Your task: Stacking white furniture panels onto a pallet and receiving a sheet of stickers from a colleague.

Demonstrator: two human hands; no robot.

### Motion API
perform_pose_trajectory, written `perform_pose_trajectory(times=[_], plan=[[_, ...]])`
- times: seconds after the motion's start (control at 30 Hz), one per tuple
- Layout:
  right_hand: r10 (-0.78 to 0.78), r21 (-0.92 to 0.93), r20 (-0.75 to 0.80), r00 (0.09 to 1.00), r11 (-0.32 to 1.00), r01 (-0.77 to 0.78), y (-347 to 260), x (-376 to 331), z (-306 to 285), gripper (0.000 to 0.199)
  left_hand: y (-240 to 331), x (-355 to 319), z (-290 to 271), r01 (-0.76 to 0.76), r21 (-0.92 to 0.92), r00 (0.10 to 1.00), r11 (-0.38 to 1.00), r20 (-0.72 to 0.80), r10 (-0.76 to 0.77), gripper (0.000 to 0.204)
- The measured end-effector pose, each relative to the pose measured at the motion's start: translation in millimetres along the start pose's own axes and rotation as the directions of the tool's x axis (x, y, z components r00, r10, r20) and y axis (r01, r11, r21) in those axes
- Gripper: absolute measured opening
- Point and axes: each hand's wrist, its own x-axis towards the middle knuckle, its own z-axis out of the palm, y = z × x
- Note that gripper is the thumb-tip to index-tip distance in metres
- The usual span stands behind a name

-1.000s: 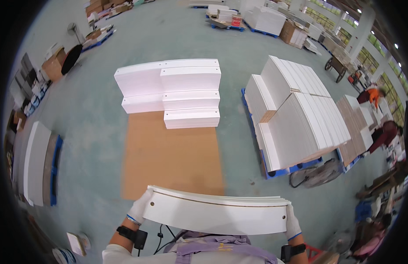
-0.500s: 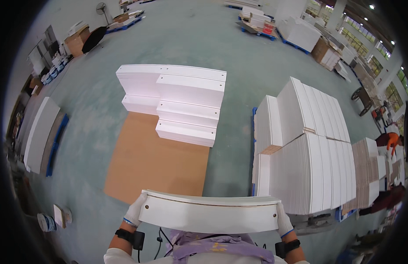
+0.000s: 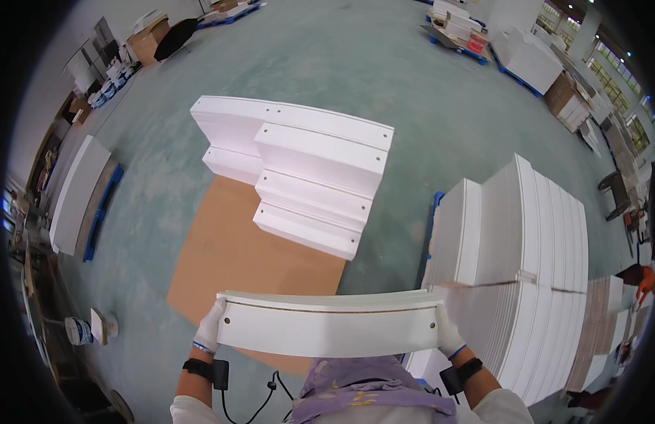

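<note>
While the white panel [image 3: 331, 326] hangs level near the body above the brown board [image 3: 235, 261], left hand [image 3: 209, 326] and right hand [image 3: 447, 332] clamp its ends. Stiff, long, probably light; end grips suit it.

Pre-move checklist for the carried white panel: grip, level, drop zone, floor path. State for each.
1. Left hand on the white panel: gloved, at its left end. Ok.
2. Right hand on the opposite end, gloved. Ok.
3. Panel level: held flat across the body; fisheye bends its edges. Ok.
4. Drop zone: brown board has bare area in front of the stepped white stack. Ok.
5. Side clearance: blue pallet stack close on the right. Cannot tell.
6. Floor underfoot: hidden by panel. Cannot tell.
</note>
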Motion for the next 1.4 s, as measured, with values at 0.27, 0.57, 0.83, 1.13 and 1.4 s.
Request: perform_pose_trajectory(times=[0.27, 0.57, 0.83, 1.13, 1.4], plan=[[0.048, 0.196, 0.08, 0.996, 0.979, -0.063, -85, 145, 54, 0.078, 76, 179, 44, 0.037, 0.12, 0.996, 0.992, 0.073, -0.046, 0.048], [-0.055, 0.242, 0.124, 0.991, 0.97, 0.024, -122, 313, 117, 0.082, 99, 381, 81, 0.026, 0.209, 0.999, 0.978, -0.031, -0.02, 0.048], [0.077, 0.328, 0.072, 0.994, 0.94, -0.097, -159, 392, 166, 0.083, 90, 510, 85, 0.059, 0.197, 0.998, 0.979, 0.017, -0.063, 0.053], [0.131, 0.441, -0.042, 0.99, 0.892, -0.1, -147, 384, 179, 0.083, 94, 553, 83, 0.156, 0.136, 0.988, 0.978, -0.017, -0.155, 0.064], [0.152, -0.069, 0.026, 0.988, 0.986, -0.15, -129, 385, 167, 0.083, 87, 595, 49, 0.217, 0.342, 0.975, 0.914, -0.119, -0.187, 0.055]])
